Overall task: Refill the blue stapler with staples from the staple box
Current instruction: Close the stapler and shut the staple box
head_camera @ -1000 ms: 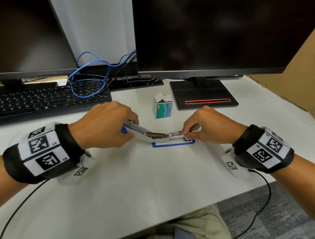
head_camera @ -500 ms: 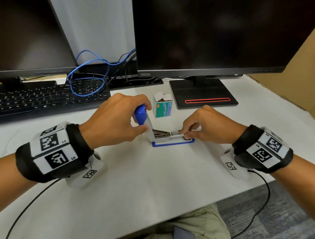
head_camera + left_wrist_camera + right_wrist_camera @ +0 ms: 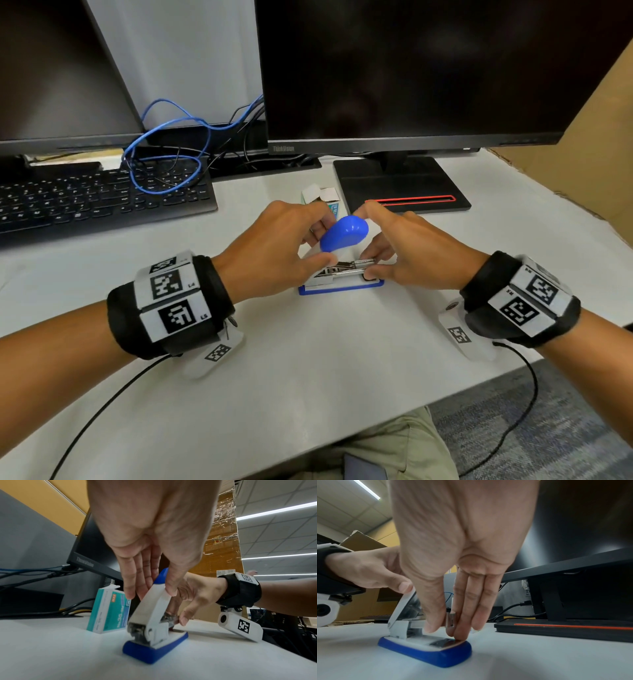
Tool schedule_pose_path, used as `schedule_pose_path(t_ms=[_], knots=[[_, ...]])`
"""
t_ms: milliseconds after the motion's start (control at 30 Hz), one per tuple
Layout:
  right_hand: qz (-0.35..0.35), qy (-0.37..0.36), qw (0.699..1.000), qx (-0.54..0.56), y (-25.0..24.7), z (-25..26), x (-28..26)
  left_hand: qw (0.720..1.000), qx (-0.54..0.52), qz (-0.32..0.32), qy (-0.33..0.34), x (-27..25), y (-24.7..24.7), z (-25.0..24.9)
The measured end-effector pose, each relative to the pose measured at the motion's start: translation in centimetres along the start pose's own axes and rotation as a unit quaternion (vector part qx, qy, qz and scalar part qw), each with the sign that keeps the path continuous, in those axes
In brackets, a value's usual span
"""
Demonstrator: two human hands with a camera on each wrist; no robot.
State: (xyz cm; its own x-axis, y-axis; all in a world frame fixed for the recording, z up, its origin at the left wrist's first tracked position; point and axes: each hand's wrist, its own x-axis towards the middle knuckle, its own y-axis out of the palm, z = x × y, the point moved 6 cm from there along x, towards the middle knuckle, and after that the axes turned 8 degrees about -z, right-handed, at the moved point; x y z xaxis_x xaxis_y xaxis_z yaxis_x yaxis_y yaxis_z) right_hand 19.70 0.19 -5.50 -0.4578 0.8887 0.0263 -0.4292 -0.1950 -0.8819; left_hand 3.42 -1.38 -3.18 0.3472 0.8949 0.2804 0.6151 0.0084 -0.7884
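The blue stapler (image 3: pixel 339 270) sits on the desk (image 3: pixel 308 370) between both hands, and it looks small, light and stiff, so I think it can slide or tip unless the base is pinned. The left hand (image 3: pixel 274 250) holds the raised white-and-blue lid between thumb and fingers, while the right hand (image 3: pixel 407 253) pinches the metal magazine (image 3: pixel 356 265) at the front end. The staple box (image 3: pixel 109 609) stands open just behind the hands, reachable, and the monitor stand (image 3: pixel 400 186) beyond does not block anything.
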Motion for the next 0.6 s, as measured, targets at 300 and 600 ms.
schedule_pose_path(t_ms=[300,600], knots=[[0.016,0.006,0.999,-0.038,0.2,-0.5,0.0,0.998,0.037,0.052,-0.026,0.1,1.9,0.7],[0.022,-0.012,1.0,-0.019,0.3,-0.4,0.6,0.99,0.094,0.099,-0.021,0.0,2.6,0.8]])
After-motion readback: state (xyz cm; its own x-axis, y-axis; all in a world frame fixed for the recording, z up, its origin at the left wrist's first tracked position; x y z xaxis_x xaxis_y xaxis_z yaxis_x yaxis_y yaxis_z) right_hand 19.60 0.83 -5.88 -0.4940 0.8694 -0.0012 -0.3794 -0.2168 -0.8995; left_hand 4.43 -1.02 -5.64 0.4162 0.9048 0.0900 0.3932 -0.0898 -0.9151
